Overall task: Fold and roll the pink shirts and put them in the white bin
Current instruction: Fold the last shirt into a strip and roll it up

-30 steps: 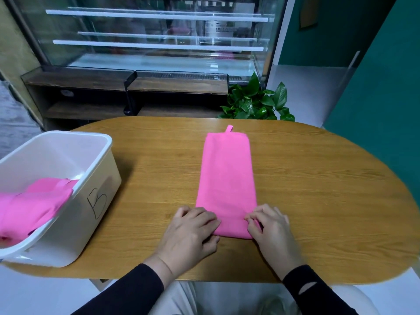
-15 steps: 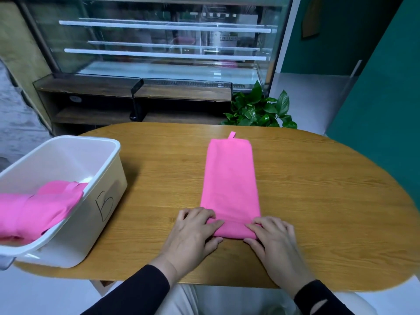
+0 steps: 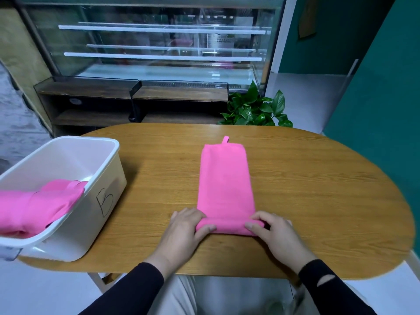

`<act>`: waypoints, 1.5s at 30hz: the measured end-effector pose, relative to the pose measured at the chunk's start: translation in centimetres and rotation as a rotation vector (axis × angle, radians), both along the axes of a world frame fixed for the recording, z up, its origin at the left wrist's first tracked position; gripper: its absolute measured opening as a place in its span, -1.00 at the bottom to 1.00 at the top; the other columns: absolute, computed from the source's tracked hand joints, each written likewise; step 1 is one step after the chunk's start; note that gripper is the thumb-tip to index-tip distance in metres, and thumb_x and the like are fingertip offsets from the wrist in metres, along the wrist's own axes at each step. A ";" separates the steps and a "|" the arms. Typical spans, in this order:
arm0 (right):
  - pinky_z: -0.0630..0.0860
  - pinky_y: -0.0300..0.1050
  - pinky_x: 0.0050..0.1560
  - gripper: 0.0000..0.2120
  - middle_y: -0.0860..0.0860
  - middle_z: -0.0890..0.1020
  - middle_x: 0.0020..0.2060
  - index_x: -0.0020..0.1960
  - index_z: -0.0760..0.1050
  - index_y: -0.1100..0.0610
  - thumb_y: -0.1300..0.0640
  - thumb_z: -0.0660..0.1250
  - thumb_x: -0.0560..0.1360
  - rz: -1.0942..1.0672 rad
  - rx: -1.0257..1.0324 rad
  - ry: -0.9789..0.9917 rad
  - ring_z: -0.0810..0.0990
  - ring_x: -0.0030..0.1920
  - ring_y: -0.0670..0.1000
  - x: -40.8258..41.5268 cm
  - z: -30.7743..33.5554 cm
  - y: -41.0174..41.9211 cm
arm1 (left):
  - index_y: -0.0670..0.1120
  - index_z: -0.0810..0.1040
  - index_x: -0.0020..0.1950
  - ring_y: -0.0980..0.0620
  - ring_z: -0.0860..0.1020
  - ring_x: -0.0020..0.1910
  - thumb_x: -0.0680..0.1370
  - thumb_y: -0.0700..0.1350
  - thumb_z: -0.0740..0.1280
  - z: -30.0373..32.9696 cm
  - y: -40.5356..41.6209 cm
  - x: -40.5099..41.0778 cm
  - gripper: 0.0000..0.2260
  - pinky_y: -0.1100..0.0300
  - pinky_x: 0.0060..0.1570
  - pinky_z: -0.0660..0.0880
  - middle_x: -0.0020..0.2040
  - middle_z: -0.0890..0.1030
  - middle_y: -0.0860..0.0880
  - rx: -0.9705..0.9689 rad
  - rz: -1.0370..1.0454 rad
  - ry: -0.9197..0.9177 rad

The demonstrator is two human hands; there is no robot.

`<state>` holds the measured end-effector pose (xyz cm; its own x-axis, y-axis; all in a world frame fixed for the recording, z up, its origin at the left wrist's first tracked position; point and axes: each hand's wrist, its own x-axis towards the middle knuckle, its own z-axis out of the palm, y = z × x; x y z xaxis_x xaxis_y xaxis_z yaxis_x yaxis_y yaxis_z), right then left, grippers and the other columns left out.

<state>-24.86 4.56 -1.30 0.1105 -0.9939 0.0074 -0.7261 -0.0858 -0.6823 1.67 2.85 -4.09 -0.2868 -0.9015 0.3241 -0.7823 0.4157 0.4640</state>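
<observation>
Rolling is only begun: the folded pink shirt strip (image 3: 226,180) is gripped at its near end by left hand (image 3: 184,233) and right hand (image 3: 276,235); the white plastic bin (image 3: 109,178), far left, is not yet reached.

Left hand (image 3: 185,228): palm down, fingers curled over the near rolled end, thumb tucked under its edge | Right hand (image 3: 276,233): palm down, fingers bent onto the same roll, thumb at its near side | My forearms: black sleeves, angled inward | My wrists: bare, level.
</observation>
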 end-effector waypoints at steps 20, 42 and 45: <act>0.25 -0.05 0.01 -0.80 -0.19 0.45 -0.14 -0.19 0.49 -0.09 -0.14 0.36 0.55 -0.202 -0.358 0.110 0.42 -0.07 -0.12 2.2 -2.2 -1.2 | 0.05 0.59 0.28 0.05 0.50 0.18 0.53 0.23 0.30 -0.5 -0.7 0.7 -0.59 0.09 0.07 0.31 0.25 0.55 0.10 -0.242 -0.107 -0.209; 0.49 -0.12 -0.04 -0.66 -0.28 0.61 -0.09 0.05 0.55 -0.26 -0.41 0.31 0.39 0.056 0.020 -0.121 0.48 0.04 -0.05 0.1 -0.4 0.3 | 0.04 0.53 0.26 0.13 0.49 0.11 0.56 0.37 0.20 0.0 -0.4 0.9 -0.51 0.20 0.18 0.32 0.07 0.56 0.15 -0.033 -0.122 0.008; 0.57 0.17 -0.05 -0.68 -0.04 0.69 -0.14 0.02 0.62 -0.10 -0.29 0.43 0.43 0.038 0.109 -0.294 0.64 -0.10 0.09 0.5 0.1 -0.1 | 0.00 0.57 0.18 0.10 0.51 0.10 0.56 0.40 0.13 -0.3 -0.6 0.8 -0.46 0.15 0.18 0.38 0.06 0.59 0.12 0.026 -0.078 0.065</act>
<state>-24.33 4.47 -1.23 0.1563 -0.9858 -0.0620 -0.4944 -0.0238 -0.8689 2.51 2.22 -4.41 -0.3356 -0.8857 0.3208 -0.7161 0.4611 0.5240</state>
